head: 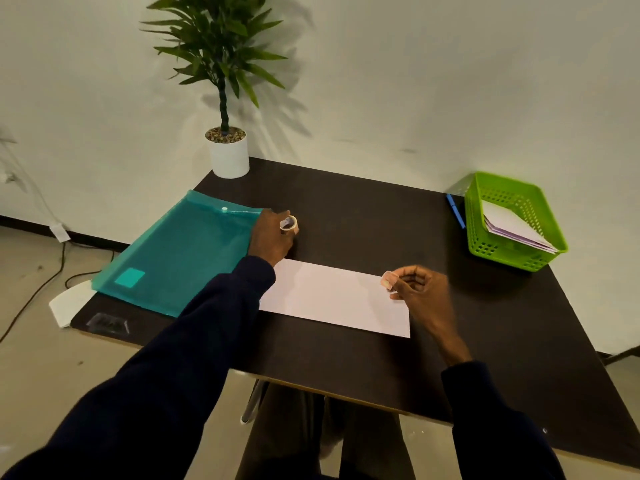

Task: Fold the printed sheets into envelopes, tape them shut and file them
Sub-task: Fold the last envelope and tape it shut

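Observation:
A folded white sheet (334, 297) lies flat in the middle of the dark table (381, 216). My left hand (272, 237) reaches past its left end and grips a small roll of clear tape (289, 224) just above the table. My right hand (420, 289) hovers over the sheet's right end and pinches a short strip of tape (388, 279) between thumb and fingers. A teal plastic file folder (176, 254) with a snap button lies at the left of the table, partly under my left hand.
A green plastic basket (509, 220) holding folded papers stands at the right back, with a blue pen (456, 211) beside it. A potted plant in a white pot (230, 155) stands at the far left corner. White paper (67, 304) juts out under the folder's near corner.

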